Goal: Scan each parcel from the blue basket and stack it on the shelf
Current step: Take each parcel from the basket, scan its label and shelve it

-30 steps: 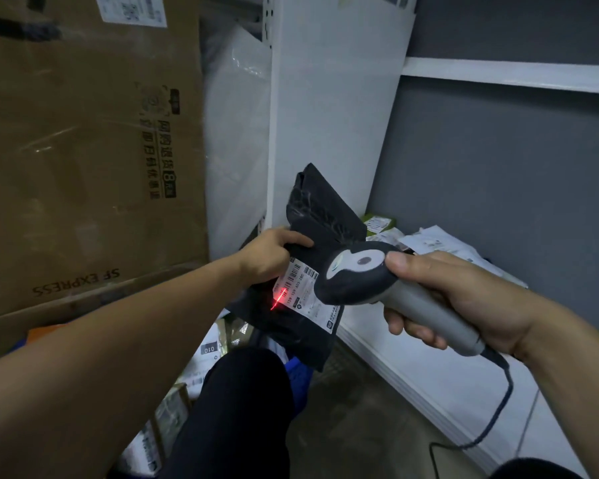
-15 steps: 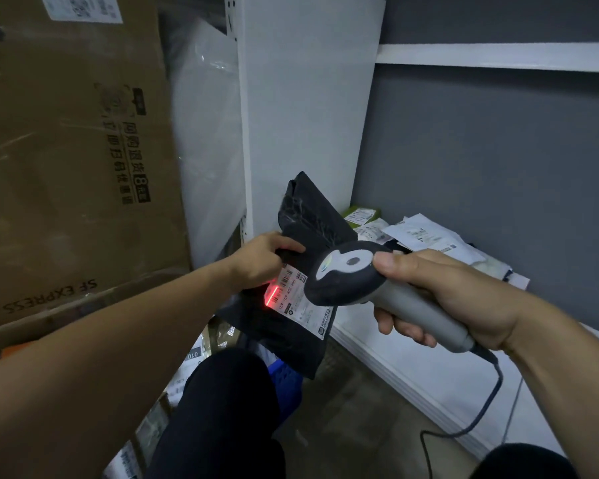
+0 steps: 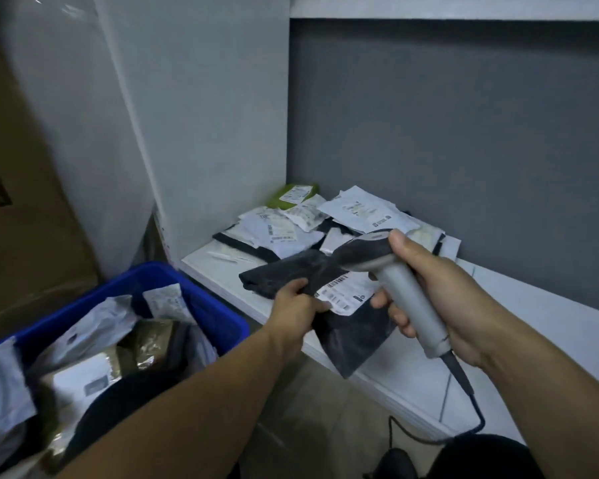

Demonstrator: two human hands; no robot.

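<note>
My left hand (image 3: 296, 304) grips a black parcel bag (image 3: 355, 333) with a white barcode label, held over the front edge of the white shelf (image 3: 519, 305). My right hand (image 3: 443, 299) holds a grey barcode scanner (image 3: 398, 285) just above the parcel, its cable trailing down to the right. No red scan light shows on the label. A heap of scanned parcels (image 3: 325, 223) lies at the back left of the shelf. The blue basket (image 3: 201, 299) stands at lower left, holding several white, black and brown parcels.
A large cardboard box (image 3: 18, 202) leans at the far left beside a white plastic-wrapped panel (image 3: 94, 133). The shelf's white side wall (image 3: 222, 115) rises behind the basket. A grey back wall (image 3: 464, 133) closes the shelf. My dark trouser knees show at the bottom.
The view has swung down and right, bringing the basket and shelf into sight. The black parcel has moved over the shelf edge. The red scan light on the label has gone out.
</note>
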